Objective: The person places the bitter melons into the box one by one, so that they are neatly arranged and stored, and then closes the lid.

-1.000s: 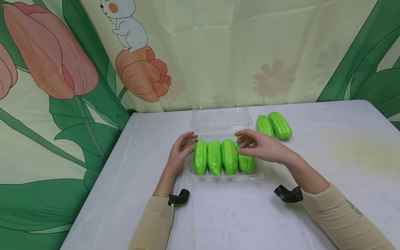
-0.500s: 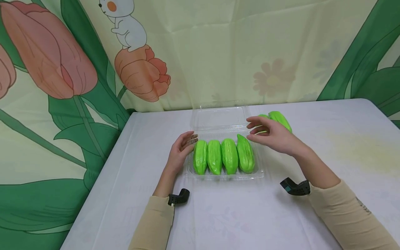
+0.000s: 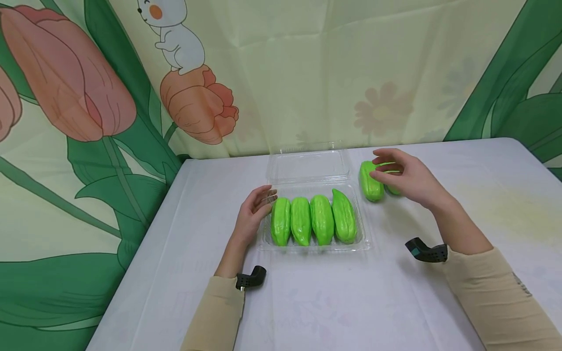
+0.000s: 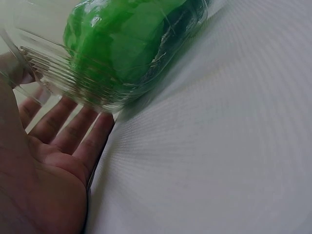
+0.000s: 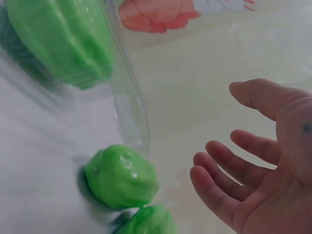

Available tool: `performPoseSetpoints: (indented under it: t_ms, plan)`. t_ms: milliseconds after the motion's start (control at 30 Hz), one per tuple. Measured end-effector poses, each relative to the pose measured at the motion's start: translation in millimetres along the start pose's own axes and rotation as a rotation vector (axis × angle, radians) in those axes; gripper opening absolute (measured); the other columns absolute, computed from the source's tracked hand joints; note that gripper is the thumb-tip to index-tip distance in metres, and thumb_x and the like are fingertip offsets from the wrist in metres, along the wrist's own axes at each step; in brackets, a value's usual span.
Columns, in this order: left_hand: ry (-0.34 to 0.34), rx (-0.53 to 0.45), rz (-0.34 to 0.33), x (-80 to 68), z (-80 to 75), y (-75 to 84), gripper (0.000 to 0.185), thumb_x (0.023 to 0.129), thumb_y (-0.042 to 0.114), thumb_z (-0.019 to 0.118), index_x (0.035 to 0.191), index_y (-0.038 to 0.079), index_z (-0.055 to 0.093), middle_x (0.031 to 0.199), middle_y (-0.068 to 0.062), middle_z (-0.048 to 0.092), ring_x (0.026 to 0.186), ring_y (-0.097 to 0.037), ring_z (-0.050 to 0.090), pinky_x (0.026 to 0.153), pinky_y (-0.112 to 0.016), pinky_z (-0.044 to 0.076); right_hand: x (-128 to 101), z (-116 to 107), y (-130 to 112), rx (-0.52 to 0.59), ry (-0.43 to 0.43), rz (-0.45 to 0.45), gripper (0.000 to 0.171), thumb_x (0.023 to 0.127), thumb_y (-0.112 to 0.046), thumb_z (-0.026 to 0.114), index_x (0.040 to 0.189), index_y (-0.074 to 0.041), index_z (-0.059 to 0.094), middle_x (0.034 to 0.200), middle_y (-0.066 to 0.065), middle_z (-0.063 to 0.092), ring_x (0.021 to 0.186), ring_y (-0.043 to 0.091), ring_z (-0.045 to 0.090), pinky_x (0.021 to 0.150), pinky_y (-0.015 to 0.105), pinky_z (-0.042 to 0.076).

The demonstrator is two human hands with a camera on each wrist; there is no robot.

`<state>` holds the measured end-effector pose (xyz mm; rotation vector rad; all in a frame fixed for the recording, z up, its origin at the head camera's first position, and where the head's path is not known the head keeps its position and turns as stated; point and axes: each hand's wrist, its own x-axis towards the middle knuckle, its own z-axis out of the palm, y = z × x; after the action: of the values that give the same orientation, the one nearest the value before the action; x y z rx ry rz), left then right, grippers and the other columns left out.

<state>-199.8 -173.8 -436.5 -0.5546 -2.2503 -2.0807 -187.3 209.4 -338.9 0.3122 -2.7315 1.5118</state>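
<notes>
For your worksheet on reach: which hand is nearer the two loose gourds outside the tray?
Right. The right hand hovers over the loose gourds; the left hand rests against the tray's far side.

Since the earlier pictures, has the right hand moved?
Yes. The right hand went right and back, from over the tray to the two loose gourds.

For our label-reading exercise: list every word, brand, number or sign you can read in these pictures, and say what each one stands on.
No text can be read anywhere.
Right sleeve: a small dark mark, too small and blurred to read.
Clear plastic tray, green vegetables and backdrop: pictures of flowers and a cartoon animal only, no lettering.
</notes>
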Motion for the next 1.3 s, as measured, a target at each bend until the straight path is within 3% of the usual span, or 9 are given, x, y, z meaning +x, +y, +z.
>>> performPoseSetpoints:
  t_ms: [167, 533, 633, 900, 1300]
  plan:
    - [-0.001, 0.008, -0.001, 0.0, -0.7, -0.2, 0.046, 0.098, -0.004, 0.052, 0.144, -0.003, 0.047, 0.139, -0.022, 0.056, 0.128, -0.035, 0.056, 0.099, -0.030, 0.049, 1.6, -8.5, 10.5, -0.028, 0.044, 0.030, 0.063, 0.099, -0.030, 0.066, 0.151, -0.006, 0.041, 0.139, 0.016, 0.053, 0.119, 0.026, 0.054, 0.080, 0.012, 0.046]
    - [-0.001, 0.016, -0.008, -0.2, -0.1, -0.8, 0.046, 0.099, -0.003, 0.051, 0.145, -0.005, 0.045, 0.140, -0.020, 0.057, 0.128, -0.033, 0.056, 0.099, -0.030, 0.049, 4.1, -19.6, 30.1, -0.056, 0.072, 0.085, 0.068, 0.099, -0.036, 0.065, 0.154, -0.005, 0.038, 0.143, 0.020, 0.048, 0.127, 0.035, 0.050, 0.081, 0.014, 0.042]
    - [-0.002, 0.020, -0.008, -0.6, -0.1, -0.8, 0.047, 0.099, -0.002, 0.051, 0.145, -0.004, 0.045, 0.140, -0.020, 0.057, 0.128, -0.033, 0.056, 0.098, -0.029, 0.049, 4.6, -21.0, 33.8, -0.057, 0.081, 0.095, 0.069, 0.099, -0.036, 0.065, 0.154, -0.004, 0.036, 0.144, 0.021, 0.047, 0.128, 0.037, 0.049, 0.086, 0.021, 0.042]
    - [-0.006, 0.006, 0.003, 0.6, -0.6, -2.3, 0.048, 0.098, -0.003, 0.052, 0.145, -0.006, 0.044, 0.140, -0.023, 0.055, 0.128, -0.036, 0.055, 0.098, -0.028, 0.049, 9.3, -21.0, 47.2, -0.049, 0.097, 0.122, 0.074, 0.099, -0.037, 0.064, 0.155, -0.001, 0.033, 0.149, 0.028, 0.041, 0.134, 0.046, 0.040, 0.104, 0.057, 0.037]
    - [-0.005, -0.016, 0.004, 0.3, -0.3, -3.6, 0.047, 0.098, -0.003, 0.052, 0.144, -0.003, 0.046, 0.140, -0.023, 0.056, 0.128, -0.036, 0.055, 0.101, -0.031, 0.048, 17.2, -21.2, 66.9, -0.095, 0.076, 0.175, 0.075, 0.100, -0.039, 0.061, 0.155, 0.003, 0.030, 0.149, 0.032, 0.037, 0.134, 0.051, 0.039, 0.103, 0.062, 0.038]
